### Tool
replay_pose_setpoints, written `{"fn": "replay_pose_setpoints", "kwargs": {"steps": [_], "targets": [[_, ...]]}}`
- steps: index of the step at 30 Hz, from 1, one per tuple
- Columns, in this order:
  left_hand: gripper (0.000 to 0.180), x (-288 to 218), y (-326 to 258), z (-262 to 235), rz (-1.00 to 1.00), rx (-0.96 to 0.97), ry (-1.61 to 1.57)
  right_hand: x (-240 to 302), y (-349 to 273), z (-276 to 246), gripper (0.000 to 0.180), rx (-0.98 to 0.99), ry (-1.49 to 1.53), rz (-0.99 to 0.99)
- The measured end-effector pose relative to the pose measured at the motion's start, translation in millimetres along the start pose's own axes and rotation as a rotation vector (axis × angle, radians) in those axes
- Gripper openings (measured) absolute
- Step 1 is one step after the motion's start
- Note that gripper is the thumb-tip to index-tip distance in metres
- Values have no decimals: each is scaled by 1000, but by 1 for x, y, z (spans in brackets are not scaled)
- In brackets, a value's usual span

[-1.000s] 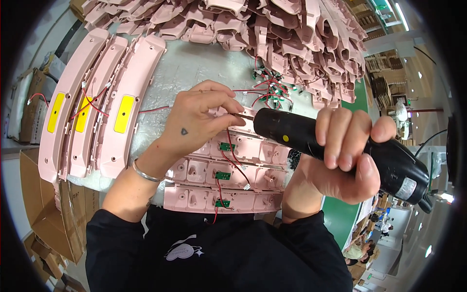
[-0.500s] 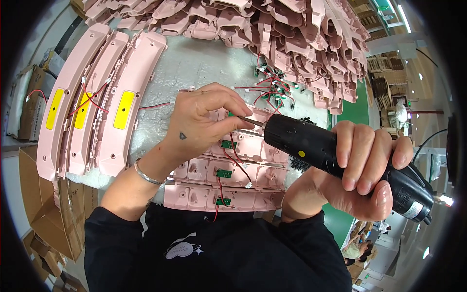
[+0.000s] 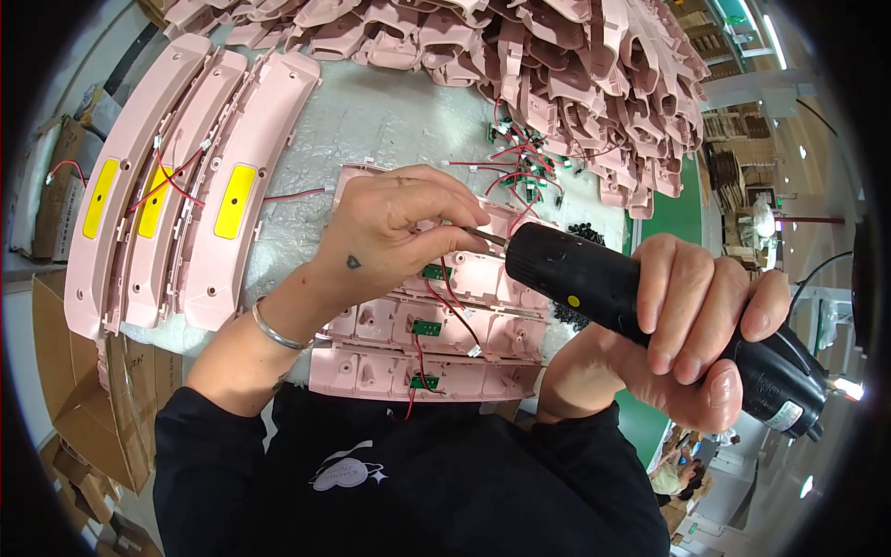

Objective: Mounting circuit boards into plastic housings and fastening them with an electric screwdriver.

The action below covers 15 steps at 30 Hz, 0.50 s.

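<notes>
My right hand (image 3: 701,325) is wrapped round a black electric screwdriver (image 3: 575,278), which points left. At its nose, the thumb and forefinger of my left hand (image 3: 390,223) pinch the thin metal bit (image 3: 488,236). Whether a screw sits between those fingertips is hidden. Below my hands, several pink plastic housings (image 3: 348,320) lie in rows with their ribbed insides up. Small green circuit boards (image 3: 427,328) sit in them, with red and black wires (image 3: 455,302) trailing to white plugs.
Three pink housings with yellow labels (image 3: 235,202) stand at the left. A large heap of pink housings (image 3: 575,74) fills the far side. Wired circuit boards (image 3: 524,162) lie piled beyond my hands. Small black parts (image 3: 568,314) are heaped beneath the screwdriver. A cardboard box (image 3: 97,399) is at the lower left.
The screwdriver's rear end has dipped slightly with my right hand. My left fingers stay pinched at the bit, and the view has shifted a little.
</notes>
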<state>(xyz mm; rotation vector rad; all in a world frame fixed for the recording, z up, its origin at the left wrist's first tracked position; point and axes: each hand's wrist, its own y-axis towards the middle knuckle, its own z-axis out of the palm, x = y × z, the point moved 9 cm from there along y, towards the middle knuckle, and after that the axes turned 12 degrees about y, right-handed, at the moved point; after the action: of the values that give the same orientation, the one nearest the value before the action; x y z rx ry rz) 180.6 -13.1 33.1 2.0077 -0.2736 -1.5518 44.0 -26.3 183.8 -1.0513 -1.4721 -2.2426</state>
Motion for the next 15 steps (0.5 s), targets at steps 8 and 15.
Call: {"fn": "replay_pose_setpoints", "kwargs": {"steps": [8, 15], "targets": [[40, -3, 16, -21, -53, -38, 334, -53, -13, -30, 32, -166, -38, -10], [25, 22, 4, -4, 7, -5, 638, -70, -24, -35, 31, -232, -89, 70]]}}
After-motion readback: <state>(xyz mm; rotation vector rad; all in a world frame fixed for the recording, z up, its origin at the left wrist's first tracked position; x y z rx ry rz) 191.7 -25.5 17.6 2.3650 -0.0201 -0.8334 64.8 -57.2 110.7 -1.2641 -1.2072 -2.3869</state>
